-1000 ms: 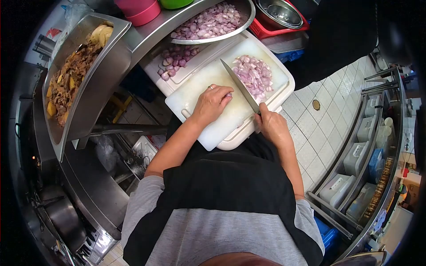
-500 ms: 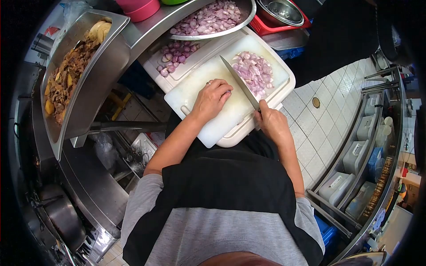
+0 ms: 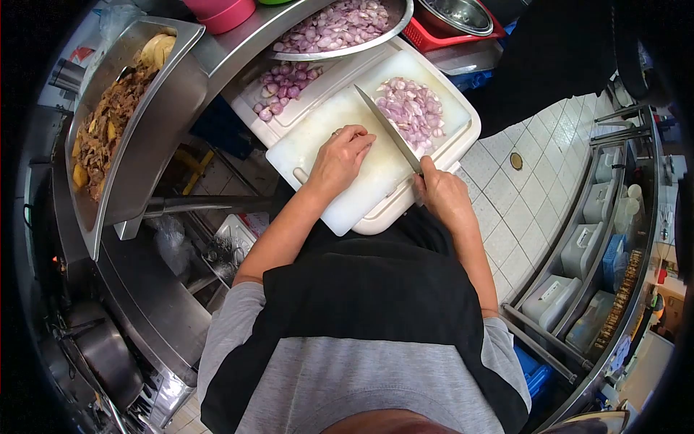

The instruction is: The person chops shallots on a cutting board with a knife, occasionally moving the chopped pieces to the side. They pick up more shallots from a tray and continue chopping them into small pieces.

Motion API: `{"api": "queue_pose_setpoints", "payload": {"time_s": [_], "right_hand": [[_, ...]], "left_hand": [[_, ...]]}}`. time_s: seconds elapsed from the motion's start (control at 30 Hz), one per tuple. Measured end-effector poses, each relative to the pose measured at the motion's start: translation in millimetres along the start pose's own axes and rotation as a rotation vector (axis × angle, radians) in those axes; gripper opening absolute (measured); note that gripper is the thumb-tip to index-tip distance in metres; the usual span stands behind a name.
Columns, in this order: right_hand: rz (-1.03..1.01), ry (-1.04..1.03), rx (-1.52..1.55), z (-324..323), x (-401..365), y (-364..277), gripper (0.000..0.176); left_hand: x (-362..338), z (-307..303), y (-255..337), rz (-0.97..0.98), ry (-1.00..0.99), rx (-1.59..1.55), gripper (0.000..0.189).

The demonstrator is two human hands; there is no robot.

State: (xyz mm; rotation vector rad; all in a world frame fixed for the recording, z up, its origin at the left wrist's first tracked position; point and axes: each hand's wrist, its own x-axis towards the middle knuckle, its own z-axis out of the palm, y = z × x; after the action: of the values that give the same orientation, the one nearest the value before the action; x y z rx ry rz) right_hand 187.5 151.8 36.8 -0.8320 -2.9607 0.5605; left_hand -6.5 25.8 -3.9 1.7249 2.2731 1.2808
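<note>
A white cutting board (image 3: 311,148) lies tilted across a cream plastic lid or bin (image 3: 466,137). My right hand (image 3: 442,192) grips a large knife (image 3: 387,126), its blade slanting up and left beside a heap of sliced shallots (image 3: 410,112). Left of the blade, my left hand (image 3: 341,163) rests on the board with its fingers curled together; anything between the fingertips is too small to make out. Whole peeled shallots (image 3: 283,90) lie at the upper left, beyond the board's edge.
A metal bowl of sliced shallots (image 3: 340,29) stands beyond the board. At left is a deep steel tray (image 3: 155,108) of cooked food. A red basket (image 3: 426,40) holds metal bowls. A person in dark clothing (image 3: 549,58) stands at upper right.
My left hand's fingers have shifted slightly and sit closer together. The knife stays beside the sliced heap, with my right hand marginally higher. The view has moved a little.
</note>
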Motion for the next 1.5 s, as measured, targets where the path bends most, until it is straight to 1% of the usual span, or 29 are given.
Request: {"api": "queue_pose_setpoints", "payload": {"time_s": [0.07,0.13,0.27,0.33,0.37,0.43,0.57,0.73,0.87,0.93,0.97,1.03,1.07,1.13,1.27,1.33,1.47,1.5], "right_hand": [[-0.006,0.003,-0.004,0,0,0,0.025],[-0.014,0.011,-0.001,1,1,1,0.025],[-0.025,0.014,-0.005,2,0,2,0.025],[-0.030,0.022,-0.022,0,0,-1,0.024],[-0.035,0.031,-0.038,-1,0,-2,0.023],[-0.032,0.026,-0.045,-2,1,-3,0.023],[-0.023,0.025,-0.041,-3,0,-4,0.023],[-0.004,0.003,-0.010,-1,1,-2,0.025],[-0.022,0.014,-0.052,-4,1,-3,0.023],[-0.025,0.020,-0.025,0,1,0,0.024],[-0.027,0.028,-0.001,1,1,1,0.025],[-0.025,0.018,-0.003,0,2,1,0.025],[-0.022,0.007,-0.005,0,1,1,0.026],[-0.022,0.011,-0.004,0,1,1,0.025],[-0.038,0.030,-0.019,-1,1,1,0.025],[-0.045,0.042,-0.032,-1,0,-1,0.024],[-0.075,0.011,-0.043,-12,-8,-17,0.023],[-0.079,-0.010,-0.048,-14,-11,-21,0.023]], "left_hand": [[-3,-1,-1,0.005,0.022,-0.039,0.018],[-8,0,-3,0.043,-0.009,0.005,0.031],[-7,-5,3,0.031,-0.050,0.008,0.028],[-4,-5,6,-0.023,0.010,-0.043,0.018],[-3,-5,4,-0.024,0.011,-0.043,0.018],[-2,-5,-2,0.042,-0.062,-0.033,0.019],[2,-4,4,0.064,-0.045,0.021,0.020],[8,-9,3,-0.031,-0.107,0.026,0.024],[3,-20,10,-0.046,-0.131,0.051,0.024],[0,-22,12,-0.121,-0.103,-0.029,0.022],[-2,-21,11,-0.122,-0.102,-0.027,0.022],[-7,-16,8,-0.070,-0.033,-0.051,0.021],[-8,-15,7,-0.069,-0.034,-0.054,0.021],[-12,-16,5,0.034,0.029,0.089,0.018],[-18,-21,4,-0.042,0.037,0.046,0.019],[-18,-22,6,-0.093,0.030,0.005,0.016],[-12,-14,9,-0.099,0.020,-0.070,0.011],[-11,-10,9,-0.061,0.036,-0.041,0.011]]}}
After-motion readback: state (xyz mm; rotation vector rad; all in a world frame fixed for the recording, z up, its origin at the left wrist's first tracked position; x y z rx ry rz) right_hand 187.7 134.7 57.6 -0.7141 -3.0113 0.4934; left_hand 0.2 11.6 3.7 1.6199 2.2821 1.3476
